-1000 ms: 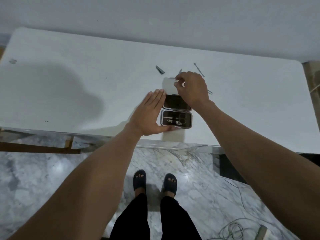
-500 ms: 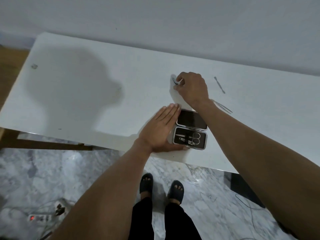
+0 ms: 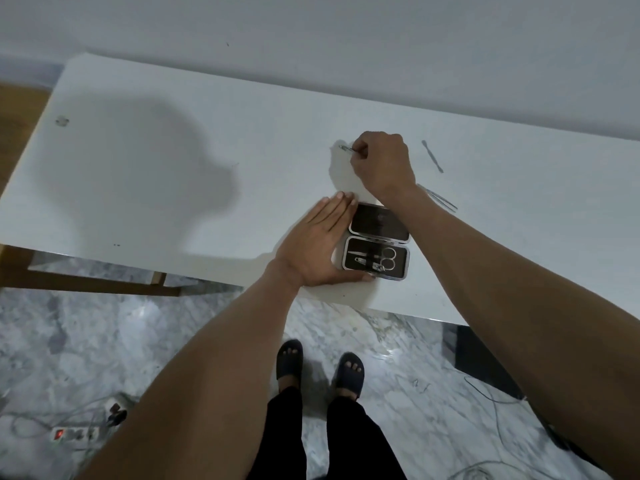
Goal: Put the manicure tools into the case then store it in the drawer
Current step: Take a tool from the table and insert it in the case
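Mid-task: case open on table, right hand picking up another tool.

Nearest, the left hand [image 3: 320, 245] lies flat, fingers straight and together, pressed against the left side of the open case [image 3: 377, 247], holding nothing, bracing it near the front edge of the white table [image 3: 173, 188]. The case's near half already holds scissors [image 3: 384, 262] and a few small tools; its far half looks empty. Beyond it, the right hand [image 3: 382, 164] is pinched on a thin metal tool [image 3: 347, 148] just off the tabletop. Still loose: tweezers [image 3: 439, 199] beside the right wrist and a slim pusher [image 3: 432, 156] farther right. Left to do: load these, close the case, then the drawer, which is not in view.
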Demonstrator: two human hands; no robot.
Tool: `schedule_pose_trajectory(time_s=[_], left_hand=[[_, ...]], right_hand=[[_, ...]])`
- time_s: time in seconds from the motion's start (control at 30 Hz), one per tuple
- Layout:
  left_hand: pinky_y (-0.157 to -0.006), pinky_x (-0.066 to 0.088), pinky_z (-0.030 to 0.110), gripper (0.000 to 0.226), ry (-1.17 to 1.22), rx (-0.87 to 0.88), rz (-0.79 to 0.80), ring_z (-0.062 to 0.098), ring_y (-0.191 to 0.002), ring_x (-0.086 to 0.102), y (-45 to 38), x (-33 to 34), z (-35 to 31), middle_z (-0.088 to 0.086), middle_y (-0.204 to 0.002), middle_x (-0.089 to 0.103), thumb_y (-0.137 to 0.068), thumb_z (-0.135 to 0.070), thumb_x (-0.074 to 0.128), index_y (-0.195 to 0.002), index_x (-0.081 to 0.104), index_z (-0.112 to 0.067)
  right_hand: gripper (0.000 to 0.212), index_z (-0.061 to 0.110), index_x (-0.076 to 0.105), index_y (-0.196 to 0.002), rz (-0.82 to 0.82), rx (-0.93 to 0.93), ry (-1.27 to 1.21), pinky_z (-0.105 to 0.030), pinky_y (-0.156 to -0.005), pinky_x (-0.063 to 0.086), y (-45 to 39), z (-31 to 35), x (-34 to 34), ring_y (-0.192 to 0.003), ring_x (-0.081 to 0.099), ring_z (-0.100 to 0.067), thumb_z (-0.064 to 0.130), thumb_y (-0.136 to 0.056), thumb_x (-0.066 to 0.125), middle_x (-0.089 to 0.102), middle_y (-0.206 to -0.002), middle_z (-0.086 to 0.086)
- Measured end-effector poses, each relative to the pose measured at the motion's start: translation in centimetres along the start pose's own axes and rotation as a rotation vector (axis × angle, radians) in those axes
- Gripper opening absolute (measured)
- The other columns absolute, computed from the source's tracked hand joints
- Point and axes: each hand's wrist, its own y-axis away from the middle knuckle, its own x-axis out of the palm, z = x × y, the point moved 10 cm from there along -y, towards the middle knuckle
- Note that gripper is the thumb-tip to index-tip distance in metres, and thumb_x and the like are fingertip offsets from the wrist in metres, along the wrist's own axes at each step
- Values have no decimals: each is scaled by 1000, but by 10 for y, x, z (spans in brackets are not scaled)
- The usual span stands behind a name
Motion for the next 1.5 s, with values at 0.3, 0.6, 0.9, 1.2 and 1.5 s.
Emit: schedule_pose_trajectory(time_s=[0.3,0.6,0.9,1.2,1.5], left_hand=[[-134,9,42,125,-37,19,-9,22,-163,8,2,0,1,11,-174,13,-82,-87,53,-164,13,-2],[-134,7,42,133,-25,5,9,21,-163,5,2,2,-1,10,-175,9,-74,-96,39,-165,9,-4],[-134,4,41,133,-25,6,5,20,-163,2,4,3,-2,10,-176,6,-74,-97,35,-166,5,-5],[-134,4,41,131,-13,9,5,21,-163,3,5,2,-3,10,-175,7,-77,-93,46,-166,6,-5],[-134,6,41,130,-24,20,-20,21,-163,6,4,3,-1,10,-175,11,-76,-94,38,-165,10,-4]], right_hand=[[16,8,72,-105,-77,44,-132,-36,-89,54,47,-32,-34,-93,69,-23,15,-96,61,75,-101,-7],[13,11,77,-97,-33,177,-267,-20,-80,46,120,-75,-27,-86,66,-13,11,-91,65,76,-95,-3],[14,11,77,-97,-57,229,-316,-22,-80,49,161,-86,-12,-87,68,-17,13,-93,64,76,-96,-5],[17,10,76,-101,-113,271,-350,-27,-83,53,170,-93,-7,-90,69,-20,11,-95,61,76,-97,-7],[17,14,76,-105,-107,206,-295,-23,-81,51,168,-80,3,-83,66,-13,18,-90,68,76,-98,-2]])
